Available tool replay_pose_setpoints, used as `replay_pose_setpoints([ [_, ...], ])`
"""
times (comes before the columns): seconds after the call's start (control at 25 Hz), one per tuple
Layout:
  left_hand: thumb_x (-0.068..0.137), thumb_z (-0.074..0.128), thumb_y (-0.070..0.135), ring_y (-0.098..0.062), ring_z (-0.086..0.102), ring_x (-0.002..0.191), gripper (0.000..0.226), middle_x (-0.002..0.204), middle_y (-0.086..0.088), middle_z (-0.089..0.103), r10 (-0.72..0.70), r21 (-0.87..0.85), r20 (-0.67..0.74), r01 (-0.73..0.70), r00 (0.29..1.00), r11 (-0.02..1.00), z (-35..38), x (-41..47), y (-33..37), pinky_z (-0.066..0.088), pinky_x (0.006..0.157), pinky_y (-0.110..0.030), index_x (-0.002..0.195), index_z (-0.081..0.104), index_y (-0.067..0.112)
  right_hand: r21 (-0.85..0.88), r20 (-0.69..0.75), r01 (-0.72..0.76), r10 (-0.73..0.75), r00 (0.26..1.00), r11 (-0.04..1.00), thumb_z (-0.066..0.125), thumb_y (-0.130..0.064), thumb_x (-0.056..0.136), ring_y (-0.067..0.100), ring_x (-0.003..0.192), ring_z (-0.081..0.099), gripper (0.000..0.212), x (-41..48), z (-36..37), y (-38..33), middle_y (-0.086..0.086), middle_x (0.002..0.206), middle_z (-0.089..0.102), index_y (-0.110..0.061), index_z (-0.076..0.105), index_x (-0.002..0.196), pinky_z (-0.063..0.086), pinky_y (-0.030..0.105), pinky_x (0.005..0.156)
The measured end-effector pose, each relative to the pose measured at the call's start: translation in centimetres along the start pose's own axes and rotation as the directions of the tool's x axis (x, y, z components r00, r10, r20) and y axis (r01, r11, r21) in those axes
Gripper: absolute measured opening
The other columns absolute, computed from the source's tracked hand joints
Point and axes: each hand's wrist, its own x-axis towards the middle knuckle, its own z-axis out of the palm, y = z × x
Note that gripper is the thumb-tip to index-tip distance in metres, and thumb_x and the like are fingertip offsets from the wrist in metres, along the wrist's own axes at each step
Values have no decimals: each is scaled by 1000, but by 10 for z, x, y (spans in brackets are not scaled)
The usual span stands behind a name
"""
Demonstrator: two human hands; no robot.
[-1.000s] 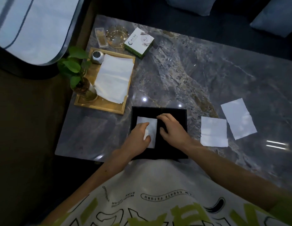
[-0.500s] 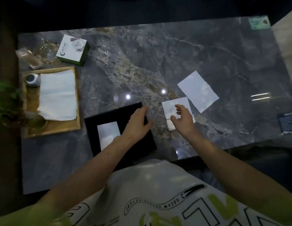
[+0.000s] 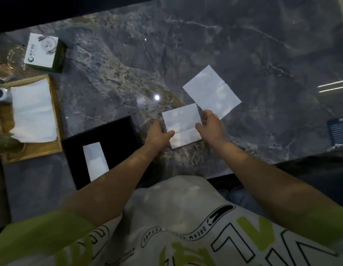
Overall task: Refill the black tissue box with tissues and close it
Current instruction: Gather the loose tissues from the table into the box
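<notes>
Both hands meet on a folded white tissue (image 3: 183,123) lying on the dark marble table (image 3: 253,45). The left hand (image 3: 157,132) pinches its left edge with the thumb on top, and the right hand (image 3: 210,125) grips its right edge. A second tissue (image 3: 212,92) lies just beyond the right hand. The black tissue box (image 3: 109,131) sits just left of the left hand, with white tissue in its slot. Further left a wooden tray (image 3: 56,120) holds a paper stack (image 3: 32,112). Beyond that is a white-and-green carton (image 3: 43,51) whose print is unreadable. The shirt (image 3: 176,217) reads "DREAM".
</notes>
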Motion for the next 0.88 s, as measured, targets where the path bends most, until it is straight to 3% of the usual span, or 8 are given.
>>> replay_pose_setpoints([
  [0.12, 83, 72, 19, -24, 61, 107, 49, 123, -12, 61, -66, -119, -33, 61, 997, 991, 13, 2, 3, 51, 94, -40, 125, 50, 4, -10, 36, -25, 26, 999, 1000, 64, -16, 87, 32, 109, 59, 42, 5, 3, -4, 17, 121, 59, -5, 52, 125, 48, 38, 93],
  [0.32, 81, 73, 10, -32, 64, 107, 44, 121, -17, 65, -205, -302, -78, 173, 976, 938, 23, 16, 14, 53, 95, -46, 122, 59, 0, 115, 57, -123, 117, 992, 986, 69, -9, 81, 30, 105, 60, 39, 15, 8, -4, 15, 112, 65, -4, 55, 116, 47, 31, 88],
  [0.44, 83, 73, 11, -33, 63, 107, 41, 119, -18, 65, -267, -358, -104, 215, 958, 909, 23, 19, 14, 52, 95, -45, 120, 61, -2, 196, 78, -195, 183, 980, 961, 73, -13, 78, 30, 103, 62, 44, 21, 8, -4, 13, 111, 65, -5, 56, 117, 53, 42, 91],
  [0.56, 85, 71, 10, -30, 63, 96, 29, 112, -21, 66, -274, -388, -78, 224, 958, 894, 21, 20, 10, 52, 82, -37, 110, 65, -3, 286, 156, -300, 265, 952, 910, 76, -15, 77, 25, 89, 63, 42, 24, 7, -4, 9, 102, 64, -8, 57, 114, 56, 37, 72],
  [0.68, 84, 70, 10, -24, 61, 83, 24, 99, -17, 67, -241, -388, -29, 211, 970, 897, 18, 17, 7, 46, 67, -28, 105, 68, -2, 362, 290, -370, 274, 917, 855, 75, -10, 80, 21, 66, 61, 33, 23, 4, -2, 11, 81, 66, 1, 63, 108, 48, 29, 51],
  [0.76, 85, 70, 11, -16, 60, 73, 18, 89, -8, 66, -212, -404, -21, 185, 977, 896, 15, 14, 6, 45, 57, -22, 101, 70, 3, 381, 326, -348, 228, 918, 856, 72, -8, 83, 23, 68, 63, 28, 21, 4, 1, 14, 81, 67, 7, 65, 105, 52, 31, 55],
  [0.88, 85, 70, 11, -9, 58, 64, 3, 76, 2, 64, -175, -442, -47, 137, 983, 886, 7, 8, 3, 43, 51, -18, 87, 69, 11, 465, 309, -270, 132, 942, 843, 68, -8, 86, 28, 90, 69, 23, 13, -1, 0, 16, 102, 71, 1, 66, 108, 58, 39, 77],
])
